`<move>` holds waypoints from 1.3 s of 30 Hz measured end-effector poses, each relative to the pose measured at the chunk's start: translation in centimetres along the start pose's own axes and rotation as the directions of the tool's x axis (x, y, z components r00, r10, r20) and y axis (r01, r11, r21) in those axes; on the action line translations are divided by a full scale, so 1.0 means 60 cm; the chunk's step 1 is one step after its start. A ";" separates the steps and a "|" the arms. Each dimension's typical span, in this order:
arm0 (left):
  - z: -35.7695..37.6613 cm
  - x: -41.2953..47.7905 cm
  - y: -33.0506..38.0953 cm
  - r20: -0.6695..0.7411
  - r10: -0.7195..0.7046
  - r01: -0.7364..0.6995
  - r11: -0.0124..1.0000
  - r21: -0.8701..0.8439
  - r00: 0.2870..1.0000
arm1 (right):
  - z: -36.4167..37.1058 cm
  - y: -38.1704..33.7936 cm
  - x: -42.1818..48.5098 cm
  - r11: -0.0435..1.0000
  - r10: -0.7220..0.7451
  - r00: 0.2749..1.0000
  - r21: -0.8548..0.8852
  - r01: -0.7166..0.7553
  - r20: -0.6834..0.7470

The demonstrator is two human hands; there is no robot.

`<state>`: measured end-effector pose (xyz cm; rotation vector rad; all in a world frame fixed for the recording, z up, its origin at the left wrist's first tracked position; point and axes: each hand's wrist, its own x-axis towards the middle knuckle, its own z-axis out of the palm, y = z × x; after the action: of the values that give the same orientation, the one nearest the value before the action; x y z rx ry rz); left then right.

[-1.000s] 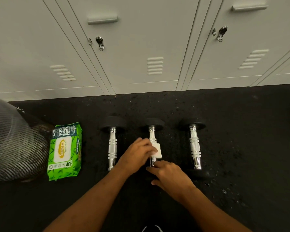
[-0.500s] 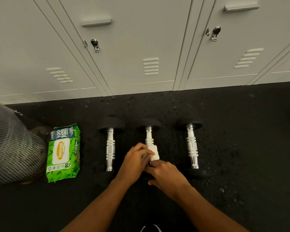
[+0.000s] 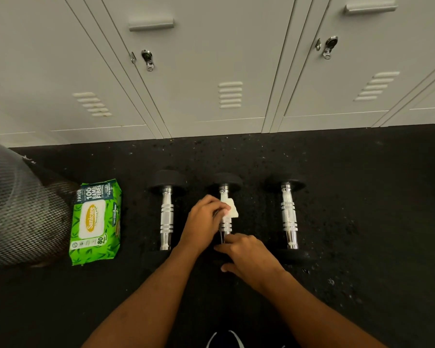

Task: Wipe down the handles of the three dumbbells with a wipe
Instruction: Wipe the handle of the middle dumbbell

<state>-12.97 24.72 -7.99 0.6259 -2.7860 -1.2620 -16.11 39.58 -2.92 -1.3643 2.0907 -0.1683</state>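
Observation:
Three dumbbells with chrome handles and black ends lie side by side on the black floor: the left dumbbell (image 3: 166, 217), the middle dumbbell (image 3: 225, 226) and the right dumbbell (image 3: 288, 217). My left hand (image 3: 204, 223) pinches a folded white wipe (image 3: 231, 211) against the upper part of the middle handle. My right hand (image 3: 246, 258) grips the near black end of the middle dumbbell and hides it.
A green pack of wipes (image 3: 95, 222) lies on the floor left of the dumbbells. A black mesh object (image 3: 20, 209) sits at the far left. Grey lockers (image 3: 211, 71) stand just behind the dumbbells. A shoe tip (image 3: 225, 340) shows at the bottom edge.
My left hand has slid the wipe up the middle handle, away from me. My right hand stays on the near end of that dumbbell.

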 end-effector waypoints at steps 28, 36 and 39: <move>0.019 -0.047 0.022 0.055 -0.533 0.528 0.809 -0.257 0.844 | 0.006 -0.003 -0.001 0.999 -0.007 0.999 0.036 0.009 -0.050; 0.019 -0.058 0.026 0.106 -0.530 0.541 0.826 -0.159 0.841 | 0.011 0.000 -0.003 0.999 -0.009 0.999 0.053 0.011 -0.053; 0.025 -0.039 0.032 0.039 -0.563 0.556 0.798 -0.235 0.825 | 0.011 0.000 0.000 0.999 -0.016 0.998 0.050 0.019 -0.054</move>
<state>-11.75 27.77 -7.26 1.5111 -2.4319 -1.6097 -15.75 39.73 -3.47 -1.3621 2.1051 -0.2659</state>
